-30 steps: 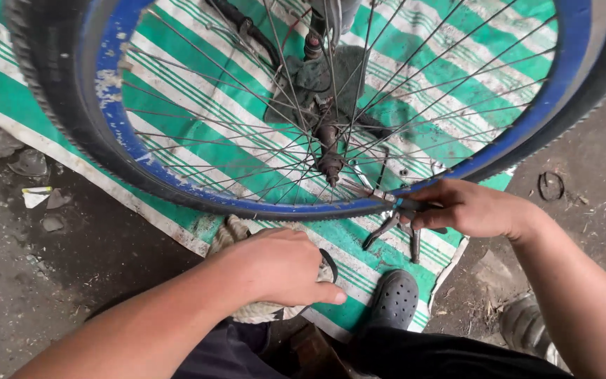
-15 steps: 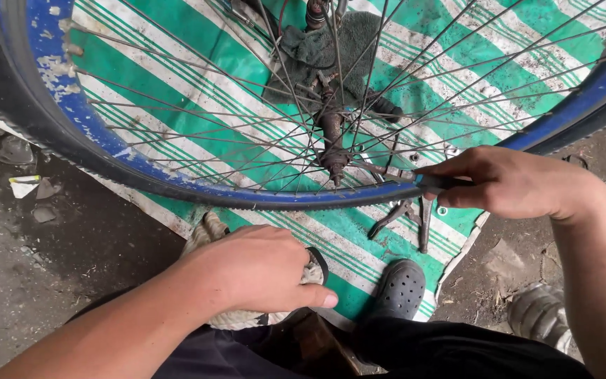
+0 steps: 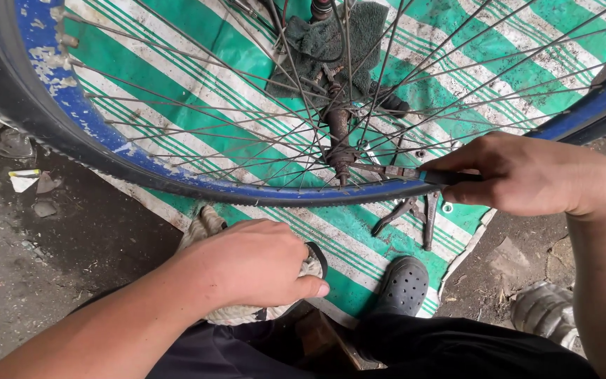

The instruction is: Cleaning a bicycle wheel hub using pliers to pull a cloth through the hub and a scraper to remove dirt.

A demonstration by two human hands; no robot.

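The right hand (image 3: 527, 175) is gripping a tool (image 3: 415, 173) lying level, pointing left toward the rusty hub (image 3: 339, 137) at mid-frame, while the left hand (image 3: 257, 263) is resting closed on a rag (image 3: 212, 224) lower down.

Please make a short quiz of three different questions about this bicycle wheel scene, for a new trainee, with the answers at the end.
1. True or false: the right hand holds a dark-handled metal tool whose tip reaches through the thin metal spokes toward the rusty metal hub.
2. What does the left hand rest on? A) the blue rim with black tyre B) a pale thick coiled rope C) the dark grey perforated rubber clog
3. What lies spread under the wheel?

Key: 1 true. 2 B. 3 a green and white striped woven mat.
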